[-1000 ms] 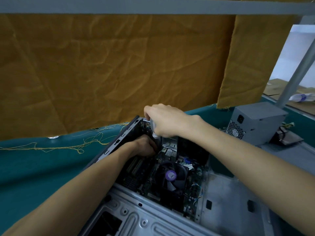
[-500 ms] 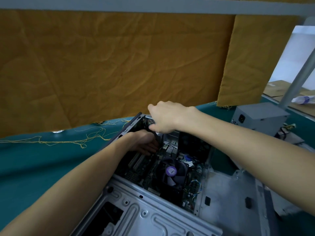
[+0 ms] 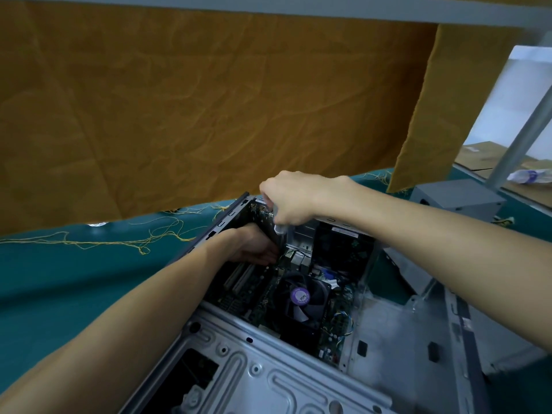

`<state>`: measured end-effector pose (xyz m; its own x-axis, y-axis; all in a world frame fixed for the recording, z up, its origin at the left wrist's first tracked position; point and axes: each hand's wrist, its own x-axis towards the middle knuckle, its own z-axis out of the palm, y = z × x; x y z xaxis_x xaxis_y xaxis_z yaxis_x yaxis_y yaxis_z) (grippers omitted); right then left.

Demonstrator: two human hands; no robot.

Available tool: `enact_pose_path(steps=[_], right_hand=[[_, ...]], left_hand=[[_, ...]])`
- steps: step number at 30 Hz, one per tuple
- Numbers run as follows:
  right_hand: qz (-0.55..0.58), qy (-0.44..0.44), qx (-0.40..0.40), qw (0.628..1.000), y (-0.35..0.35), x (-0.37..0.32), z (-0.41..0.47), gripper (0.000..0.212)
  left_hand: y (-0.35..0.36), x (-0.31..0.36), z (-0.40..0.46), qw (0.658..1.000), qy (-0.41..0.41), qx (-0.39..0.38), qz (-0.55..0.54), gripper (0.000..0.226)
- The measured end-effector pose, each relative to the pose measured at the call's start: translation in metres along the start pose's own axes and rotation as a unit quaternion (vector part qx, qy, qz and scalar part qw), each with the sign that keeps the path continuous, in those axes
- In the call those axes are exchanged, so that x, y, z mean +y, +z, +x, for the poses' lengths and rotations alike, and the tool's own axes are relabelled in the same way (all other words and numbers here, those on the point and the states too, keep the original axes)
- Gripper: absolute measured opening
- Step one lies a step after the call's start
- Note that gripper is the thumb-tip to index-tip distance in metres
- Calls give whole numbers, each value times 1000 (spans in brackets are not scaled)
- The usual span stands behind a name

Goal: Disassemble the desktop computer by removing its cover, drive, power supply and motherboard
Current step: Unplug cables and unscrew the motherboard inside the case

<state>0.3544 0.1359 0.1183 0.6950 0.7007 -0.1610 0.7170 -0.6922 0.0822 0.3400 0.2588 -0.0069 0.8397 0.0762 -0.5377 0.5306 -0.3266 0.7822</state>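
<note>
Your right hand (image 3: 291,201) grips a screwdriver (image 3: 280,231) above the motherboard (image 3: 268,289); your left hand (image 3: 254,245) reaches inside the case (image 3: 268,375), grasp indiscernible.

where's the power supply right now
In the head view the grey power supply sits out of the computer case, on the green table at far right, beyond the right forearm.

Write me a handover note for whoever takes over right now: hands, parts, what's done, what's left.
Right hand: grips a clear-handled screwdriver, pointing down into the case's far corner.
Left hand: inside the computer case, resting on the motherboard beside the screwdriver tip.
Done: cover off; power supply out, on the table to the right.
Left: motherboard, fan still on it. Drive not visible.
</note>
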Motion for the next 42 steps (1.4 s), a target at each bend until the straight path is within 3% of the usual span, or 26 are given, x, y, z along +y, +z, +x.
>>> enact_pose_path(steps=[2,6,9,12,15,17,19,22,26,29,31,36,40,42], right_hand=[[23,-4,-29,999,-3,-1,-3,39],[-114,21,56,992,4,-5,-3,46],[-32,1,18,999,3,0,2,28],[35,-20,-34,999,-2,2,-1,45],[-48,-2,38,998,6,-3,-2,51],[-71,3,65,995,7,-3,0,41],[-20,-11,24,999,4,1,2,26],[11,-21,-29,999,-1,3,0,32],[-99,-5,57,994,10,0,0,39],[-10,-20,27,999,8,4,3,26],[34,-31,-22,999,2,5,0,38],[-154,6,31,988,1,0,-5,51],[-10,-35,-8,999,-3,7,-3,24],[12,-46,-23,999,-6,7,-7,35]], left_hand=[[0,0,-1,1000,4,0,2,21],[1,0,-2,1000,7,2,11,24],[1,-1,0,1000,8,3,11,28],[1,-3,2,1000,12,9,16,25],[1,-3,3,999,21,8,37,21],[1,-3,4,998,30,13,52,25],[2,-4,4,997,34,18,65,25],[1,-3,4,996,37,24,73,26],[0,-3,3,997,30,18,64,23],[0,-3,4,997,32,21,69,25],[0,-4,4,996,33,23,77,26],[1,-4,4,996,34,17,83,28],[0,-3,4,995,38,15,95,27],[-1,-3,5,992,42,16,114,23]])
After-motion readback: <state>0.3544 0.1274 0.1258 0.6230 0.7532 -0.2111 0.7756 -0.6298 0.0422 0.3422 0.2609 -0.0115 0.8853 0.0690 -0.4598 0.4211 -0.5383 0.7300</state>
